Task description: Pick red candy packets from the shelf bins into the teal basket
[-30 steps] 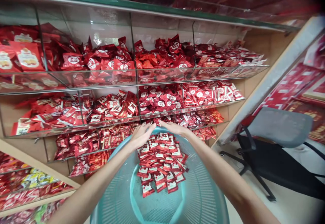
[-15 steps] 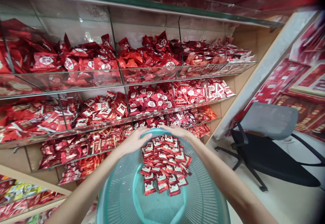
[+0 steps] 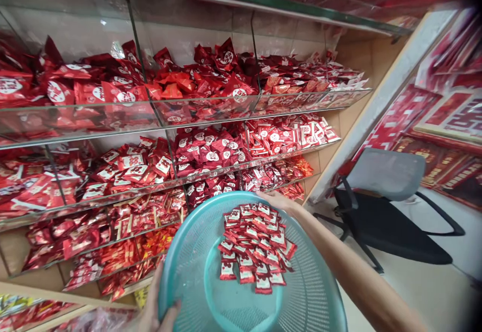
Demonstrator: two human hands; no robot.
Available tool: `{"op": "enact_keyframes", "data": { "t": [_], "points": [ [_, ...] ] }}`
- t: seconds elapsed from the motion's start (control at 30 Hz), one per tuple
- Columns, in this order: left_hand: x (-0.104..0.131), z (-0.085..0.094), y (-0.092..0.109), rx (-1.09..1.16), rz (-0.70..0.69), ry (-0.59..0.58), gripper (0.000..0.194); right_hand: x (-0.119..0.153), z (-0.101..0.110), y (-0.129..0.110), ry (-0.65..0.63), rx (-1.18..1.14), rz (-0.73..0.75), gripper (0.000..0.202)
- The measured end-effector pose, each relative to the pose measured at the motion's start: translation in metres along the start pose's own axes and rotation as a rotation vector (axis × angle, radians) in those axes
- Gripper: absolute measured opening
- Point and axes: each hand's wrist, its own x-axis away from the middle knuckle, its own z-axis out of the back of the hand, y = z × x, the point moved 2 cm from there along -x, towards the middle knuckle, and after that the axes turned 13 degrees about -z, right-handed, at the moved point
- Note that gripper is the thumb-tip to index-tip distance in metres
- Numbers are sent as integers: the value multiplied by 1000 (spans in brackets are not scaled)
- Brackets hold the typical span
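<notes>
A turquoise plastic basket (image 3: 312, 271) with a perforated wall is in front of me, tilted so that its inside shows. Small red-and-white wrapped packets (image 3: 252, 241) lie heaped in its upper middle. My left hand (image 3: 160, 302) grips the left rim, thumb over the inside and fingers outside. At the far right rim, my right hand (image 3: 276, 201) holds on, its fingers partly hidden behind the edge. The far rim comes close to the lower shelf compartments.
Glass-fronted shelves (image 3: 203, 116) ahead hold red packets in divided compartments. A black and grey office chair (image 3: 387, 211) stands on the right. Lower left, another slanted display (image 3: 37, 312) holds red and yellow packets. Red goods (image 3: 448, 166) are stacked behind the chair.
My left hand has gone from the far rim down to the basket's left side and grips it there. The basket and my right hand have shifted slightly right in view.
</notes>
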Motion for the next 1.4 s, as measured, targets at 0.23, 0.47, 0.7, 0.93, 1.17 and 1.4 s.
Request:
{"op": "enact_keyframes", "data": {
  "t": [0.23,0.47,0.7,0.93,1.17,1.4],
  "points": [
    [-41,-27,32,252,77,-59,70,17,32,44,20,-114,-89,55],
    [-94,-35,67,377,75,-267,72,61,49,64,23,-256,-86,51],
    [-135,-20,79,329,112,-461,82,84,30,76,134,-202,-49,51],
    [-151,-14,69,215,121,-484,85,97,12,81,123,-263,-32,51],
    [-166,-1,63,84,15,-459,81,95,-10,84,127,-324,64,45],
    [-187,-3,54,-124,-206,-461,72,79,-32,106,183,-384,110,49]
  ]
}}
